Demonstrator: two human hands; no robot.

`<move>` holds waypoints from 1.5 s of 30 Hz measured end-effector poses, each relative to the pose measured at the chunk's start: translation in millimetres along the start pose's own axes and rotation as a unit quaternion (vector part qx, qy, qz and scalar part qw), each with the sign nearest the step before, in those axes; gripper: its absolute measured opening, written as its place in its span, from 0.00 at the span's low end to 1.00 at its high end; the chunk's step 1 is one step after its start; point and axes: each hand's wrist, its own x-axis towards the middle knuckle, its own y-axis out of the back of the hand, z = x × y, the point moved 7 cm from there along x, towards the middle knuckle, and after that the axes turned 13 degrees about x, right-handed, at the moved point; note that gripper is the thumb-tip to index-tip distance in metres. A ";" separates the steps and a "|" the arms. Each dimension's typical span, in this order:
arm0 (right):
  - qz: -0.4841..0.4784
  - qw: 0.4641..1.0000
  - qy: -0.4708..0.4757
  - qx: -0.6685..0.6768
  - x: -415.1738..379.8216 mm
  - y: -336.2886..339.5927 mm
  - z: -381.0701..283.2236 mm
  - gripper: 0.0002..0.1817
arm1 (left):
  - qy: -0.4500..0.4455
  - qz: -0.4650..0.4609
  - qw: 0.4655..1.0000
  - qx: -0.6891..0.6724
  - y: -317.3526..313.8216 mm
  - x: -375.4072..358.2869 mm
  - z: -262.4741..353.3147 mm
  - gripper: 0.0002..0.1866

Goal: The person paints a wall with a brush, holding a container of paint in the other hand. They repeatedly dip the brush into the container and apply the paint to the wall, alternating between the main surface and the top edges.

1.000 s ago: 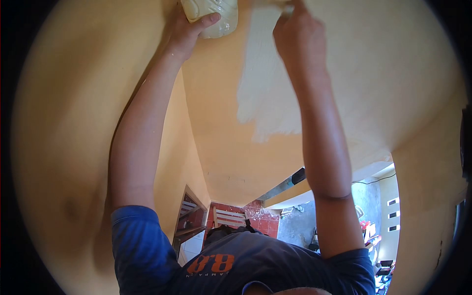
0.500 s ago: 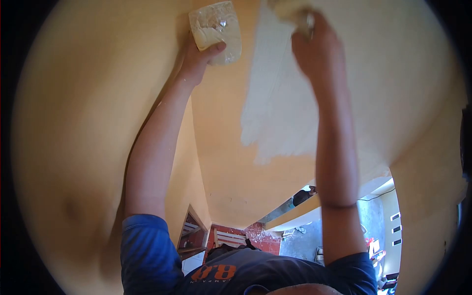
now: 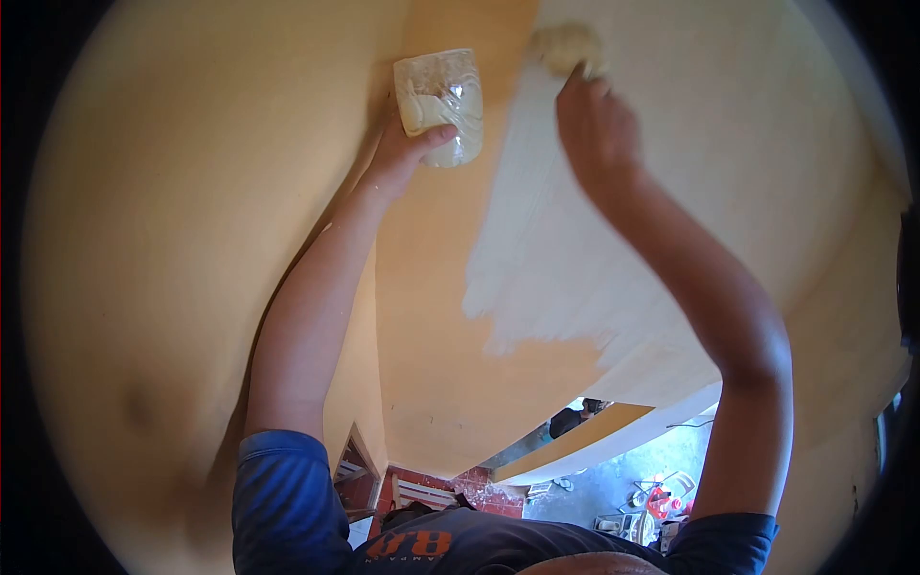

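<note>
My left hand point(image 3: 410, 153) grips a clear plastic container point(image 3: 441, 107) smeared with pale paint, its thumb pressed on the near side. Close to the top of the view, my right hand point(image 3: 596, 120) is closed round the handle of a paintbrush point(image 3: 567, 46), whose head is blurred and lies against the wall. A whitish coat of paint point(image 3: 565, 220) covers the wall around and below the brush, with a ragged lower edge. Bare orange-yellow wall point(image 3: 431, 278) shows between this coat and the left corner.
A yellow side wall point(image 3: 172, 240) rises close on my left. Far below are a red tiled floor point(image 3: 498, 495), a framed opening point(image 3: 356, 474), a ledge point(image 3: 575, 441) with a dark figure behind it, and a grey floor area with scattered items, one red point(image 3: 661, 501).
The container and my left hand have moved down and slightly right in the view. My right hand has shifted down and left with the brush, and its elbow is bent further out to the right.
</note>
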 end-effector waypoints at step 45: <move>-0.210 0.194 -0.708 0.646 -475.1 -69.8 -213.6 0.13 | 0.010 0.017 0.999 0.027 12.7 2.4 -22.6 0.38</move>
